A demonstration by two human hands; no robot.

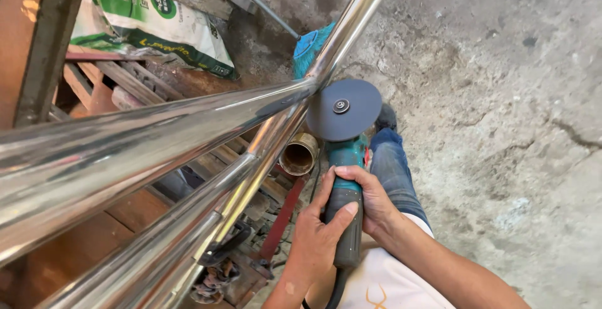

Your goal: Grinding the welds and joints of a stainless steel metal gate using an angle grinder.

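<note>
Both hands grip a teal and grey angle grinder [347, 177]. My left hand [313, 237] wraps the lower grey body, thumb across it. My right hand [370, 196] clasps the body from the right, just below the teal head. The grinder's dark round disc [343, 109] faces up and touches the joint of polished steel tubes [307, 86], where a long diagonal tube [351, 20] meets horizontal rails [125, 152]. My leg in blue jeans [392, 171] stands below.
Rough concrete floor [501, 127] fills the right side. A green and white sack [157, 20] lies on wooden pallets [100, 83] at upper left. A brass-coloured pipe end [299, 157], a teal broom head [308, 47] and red metal bars [282, 221] sit beneath the rails.
</note>
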